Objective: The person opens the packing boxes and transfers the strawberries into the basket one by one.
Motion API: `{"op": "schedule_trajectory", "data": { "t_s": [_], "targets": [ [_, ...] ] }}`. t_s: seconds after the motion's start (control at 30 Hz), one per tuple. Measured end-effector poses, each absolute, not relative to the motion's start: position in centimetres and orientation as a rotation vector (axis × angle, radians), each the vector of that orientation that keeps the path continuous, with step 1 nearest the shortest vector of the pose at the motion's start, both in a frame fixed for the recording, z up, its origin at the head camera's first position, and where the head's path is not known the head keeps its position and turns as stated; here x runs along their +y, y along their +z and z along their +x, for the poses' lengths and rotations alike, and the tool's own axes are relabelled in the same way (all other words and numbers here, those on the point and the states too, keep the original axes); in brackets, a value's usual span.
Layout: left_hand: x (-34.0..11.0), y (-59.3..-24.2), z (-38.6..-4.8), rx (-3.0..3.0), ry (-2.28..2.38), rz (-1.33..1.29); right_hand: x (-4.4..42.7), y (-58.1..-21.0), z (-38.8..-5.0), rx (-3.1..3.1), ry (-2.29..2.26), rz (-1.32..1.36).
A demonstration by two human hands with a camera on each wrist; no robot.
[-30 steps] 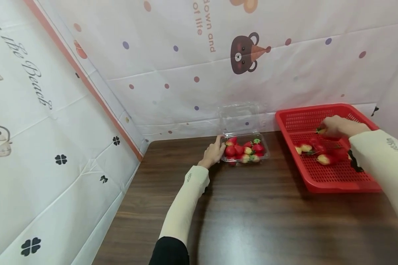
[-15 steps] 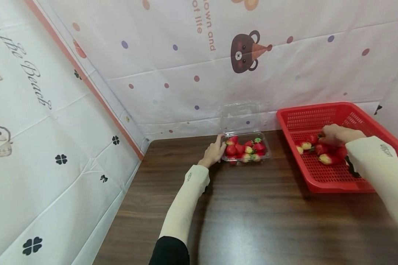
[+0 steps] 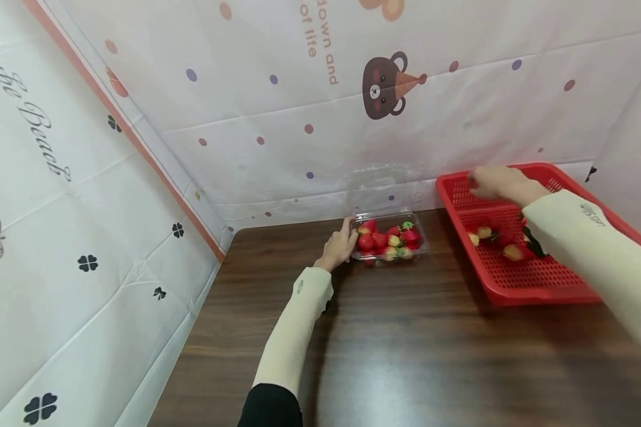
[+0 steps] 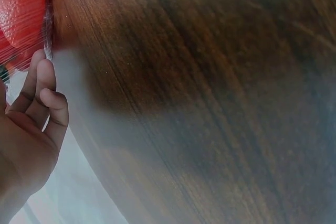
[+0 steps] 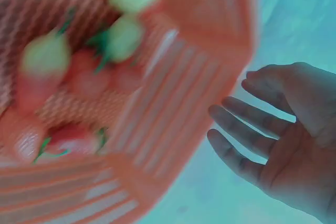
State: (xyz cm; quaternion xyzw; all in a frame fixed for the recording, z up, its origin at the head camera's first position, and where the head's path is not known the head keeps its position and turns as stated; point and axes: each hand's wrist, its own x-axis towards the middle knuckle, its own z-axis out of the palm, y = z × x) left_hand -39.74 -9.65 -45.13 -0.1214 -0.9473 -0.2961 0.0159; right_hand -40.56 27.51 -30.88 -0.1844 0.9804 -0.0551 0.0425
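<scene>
My left hand (image 3: 339, 245) holds the left end of a clear plastic box (image 3: 425, 245) full of strawberries (image 3: 380, 239), its hinged lid standing up behind. In the left wrist view the fingertips of that hand (image 4: 34, 135) meet the box's edge beside large red strawberries (image 4: 23, 14). Above the back left rim of a red basket (image 3: 534, 295) hangs my right hand (image 3: 495, 182), thumb and forefinger pinched on a small red strawberry (image 3: 472, 182), mostly hidden. The right wrist view shows this hand (image 5: 294, 135) outside the basket wall (image 5: 163, 108), other fingers loosely bent.
Several red and pale strawberries (image 3: 514, 253) lie in the basket, partly under the right forearm. Box and basket stand apart on a dark wooden table (image 3: 406, 344), against a patterned cloth (image 3: 278, 47) hung behind and at the left.
My right hand has risen from among the strawberries in the basket and moved left to its back rim. The left hand has kept its hold on the box. The head view has shifted slightly.
</scene>
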Motion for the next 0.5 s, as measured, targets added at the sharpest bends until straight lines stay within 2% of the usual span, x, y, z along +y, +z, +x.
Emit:
{"op": "schedule_trajectory", "data": {
  "t_s": [0.2, 0.4, 0.5],
  "targets": [
    [-9.6, -44.9, -39.8, -2.938, -0.909, -0.402, 21.4, -30.6, -40.9, 3.034, -0.144, -0.725],
    [-9.6, -44.9, -39.6, -2.945, -0.905, -0.381, 16.0, -32.8, -40.4, 2.825, -0.231, -1.048],
    [-9.5, -44.9, -39.5, -2.948, -0.907, -0.375, 14.2, -34.0, -40.0, 2.737, -0.176, -1.051]
  ]
}}
